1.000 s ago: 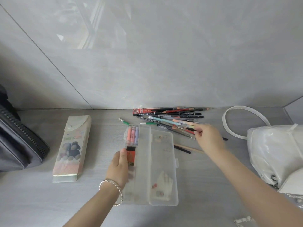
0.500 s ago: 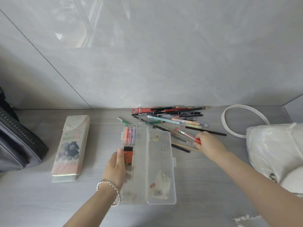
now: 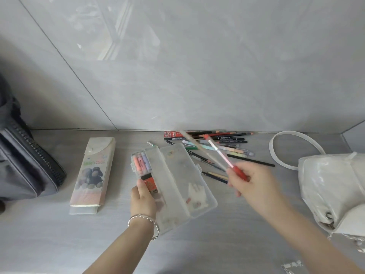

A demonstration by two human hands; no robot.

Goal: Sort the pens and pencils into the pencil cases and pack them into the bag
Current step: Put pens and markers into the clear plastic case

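A clear plastic pencil case (image 3: 177, 186) lies open in the middle of the table. It holds pastel highlighters (image 3: 140, 162) and an orange box (image 3: 151, 186). My left hand (image 3: 142, 196) rests on its left half, over the orange box. My right hand (image 3: 250, 185) is raised to the case's right and grips a red pen (image 3: 227, 161) together with a thin pale pencil, both pointing up and left. A heap of loose pens and pencils (image 3: 223, 144) lies by the wall. A closed printed pencil case (image 3: 92, 175) lies to the left.
A dark grey bag (image 3: 23, 167) with a zipper stands at the far left edge. A white glossy bag (image 3: 333, 188) with a looped strap (image 3: 284, 143) sits at the right. A tiled wall closes the back of the table.
My right hand has lifted the red pen and a pencil off the heap and swung them up over the open case. The clear case has turned slightly. My left hand stays on it.
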